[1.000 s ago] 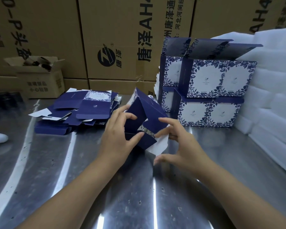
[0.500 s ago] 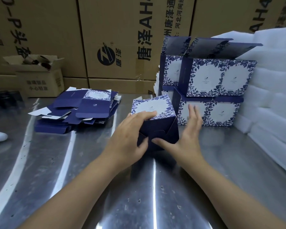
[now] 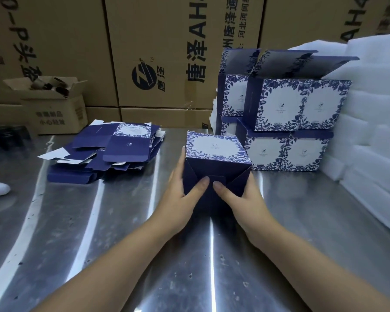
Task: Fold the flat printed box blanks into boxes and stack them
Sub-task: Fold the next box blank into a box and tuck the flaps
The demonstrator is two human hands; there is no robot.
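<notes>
Squarely, box [image 3: 214, 147] between left hand [image 3: 180, 199], right hand [image 3: 243, 201]

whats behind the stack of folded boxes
Brown cartons stand behind the stack, and white foam rises behind its right side. The stack covers whatever lies low directly behind it.

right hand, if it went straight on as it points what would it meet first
Past the dark blue floral cardboard box it holds, the right hand would likely meet the bottom row of stacked folded boxes; depth unclear.
</notes>
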